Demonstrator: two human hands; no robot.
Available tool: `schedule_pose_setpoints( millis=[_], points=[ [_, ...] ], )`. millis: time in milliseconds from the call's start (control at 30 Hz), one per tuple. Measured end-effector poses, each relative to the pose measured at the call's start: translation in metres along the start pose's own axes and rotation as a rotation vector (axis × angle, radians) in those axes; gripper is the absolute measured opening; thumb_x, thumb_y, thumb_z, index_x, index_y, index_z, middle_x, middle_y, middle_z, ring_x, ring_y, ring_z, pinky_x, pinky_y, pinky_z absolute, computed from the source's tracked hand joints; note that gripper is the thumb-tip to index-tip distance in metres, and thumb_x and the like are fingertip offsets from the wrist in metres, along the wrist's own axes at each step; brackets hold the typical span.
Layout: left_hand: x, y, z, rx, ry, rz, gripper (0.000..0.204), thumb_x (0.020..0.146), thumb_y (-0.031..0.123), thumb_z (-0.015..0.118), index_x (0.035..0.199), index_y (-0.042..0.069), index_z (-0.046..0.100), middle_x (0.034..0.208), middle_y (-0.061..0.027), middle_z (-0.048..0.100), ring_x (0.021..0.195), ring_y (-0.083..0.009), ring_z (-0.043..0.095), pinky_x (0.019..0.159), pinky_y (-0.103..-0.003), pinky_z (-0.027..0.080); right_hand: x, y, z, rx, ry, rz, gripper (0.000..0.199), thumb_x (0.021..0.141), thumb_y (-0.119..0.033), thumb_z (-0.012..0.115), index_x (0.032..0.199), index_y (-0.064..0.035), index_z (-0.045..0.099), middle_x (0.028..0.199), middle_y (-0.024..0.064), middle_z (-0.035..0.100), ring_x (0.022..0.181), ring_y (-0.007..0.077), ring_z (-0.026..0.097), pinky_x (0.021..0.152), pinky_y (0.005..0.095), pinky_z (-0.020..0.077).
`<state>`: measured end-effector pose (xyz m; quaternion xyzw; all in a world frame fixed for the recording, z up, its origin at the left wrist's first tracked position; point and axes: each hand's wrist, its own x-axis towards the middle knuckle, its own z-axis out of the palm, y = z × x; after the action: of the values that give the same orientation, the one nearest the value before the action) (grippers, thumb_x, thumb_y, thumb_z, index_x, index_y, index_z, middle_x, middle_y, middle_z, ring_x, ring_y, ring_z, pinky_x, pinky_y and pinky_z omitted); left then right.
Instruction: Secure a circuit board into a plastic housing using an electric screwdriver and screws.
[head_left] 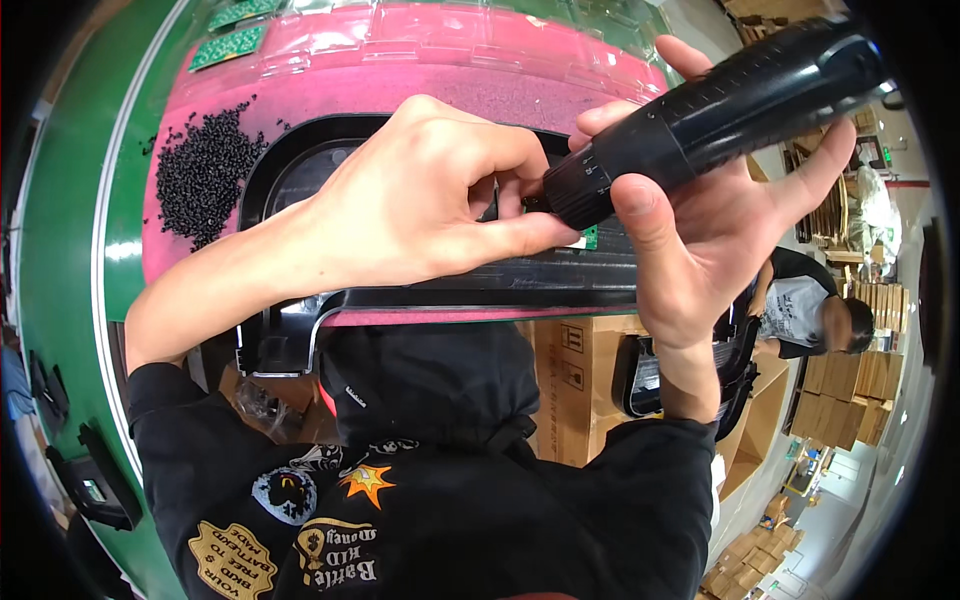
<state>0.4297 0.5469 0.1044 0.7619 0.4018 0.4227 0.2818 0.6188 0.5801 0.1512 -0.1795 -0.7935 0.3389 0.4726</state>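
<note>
Power screwdriver [700, 120], black, one item; held over the right half of a black plastic housing [480, 298], which lay along the near edge of the surface [128, 225], its near-left corner jutting past that edge; right hand [705, 225] bore the tool across the palm, thumb at the collar, fingers loosely spread; left hand [430, 190] curled at the nose, fingertips bunched by the bit; whether they gripped a screw could not be told.

Progress, as judged: fastening under way, not finished; one green circuit board [592, 238] apparently already set in the housing, mostly hidden; count of screws driven, not visible; left over: a heap of small black screws [205, 180] near the left edge of the pink mat [400, 85], and loose green boards [228, 48] toward the surface's far left corner, beside clear plastic trays [470, 35].

Orientation: nose pointed toward the surface's left edge and slightly toward the near edge; butt toward the far right corner, seemingly raised; long axis slanted between these; the housing's ran roughly parallel to the near edge.
</note>
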Motion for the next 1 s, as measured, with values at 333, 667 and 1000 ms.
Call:
schedule_pose_setpoints(
  millis=[333,667,1000],
  points=[
    [0.003,-0.007,0.008,-0.015,-0.033,0.263,0.025,0.076,0.008,0.079,0.095,0.000,0.064,0.079,-0.0121,0.063,0.069,-0.0283,0.063,0.060,-0.037,0.050,0.003,0.006,-0.032,1.026,-0.119,0.117,0.050,0.092,-0.047,0.064,0.125,-0.0120,0.050,0.083,-0.0068,0.052,0.075,0.0089,0.050,0.092,0.0387,0.0380],
    [0.001,-0.008,0.006,0.443,0.015,0.549,0.024,0.066,0.008,0.077,0.084,0.001,0.063,0.073,-0.0068,0.055,0.063,-0.0226,0.058,0.044,-0.034,0.044,0.001,-0.003,-0.035,0.867,-0.230,0.082,0.045,0.092,-0.048,0.063,0.120,-0.0141,0.051,0.077,-0.0050,0.052,0.066,0.0094,0.048,0.074,0.0310,0.0381],
    [0.007,-0.014,0.003,0.073,0.024,0.271,0.015,0.077,-0.006,0.071,0.090,-0.001,0.066,0.075,-0.0123,0.062,0.066,-0.0294,0.063,0.057,-0.036,0.049,-0.010,-0.019,-0.029,0.716,-0.028,-0.012,0.047,0.091,-0.050,0.063,0.120,-0.0139,0.051,0.074,-0.0043,0.052,0.059,0.0092,0.048,0.068,0.0289,0.0397]
  ],
)
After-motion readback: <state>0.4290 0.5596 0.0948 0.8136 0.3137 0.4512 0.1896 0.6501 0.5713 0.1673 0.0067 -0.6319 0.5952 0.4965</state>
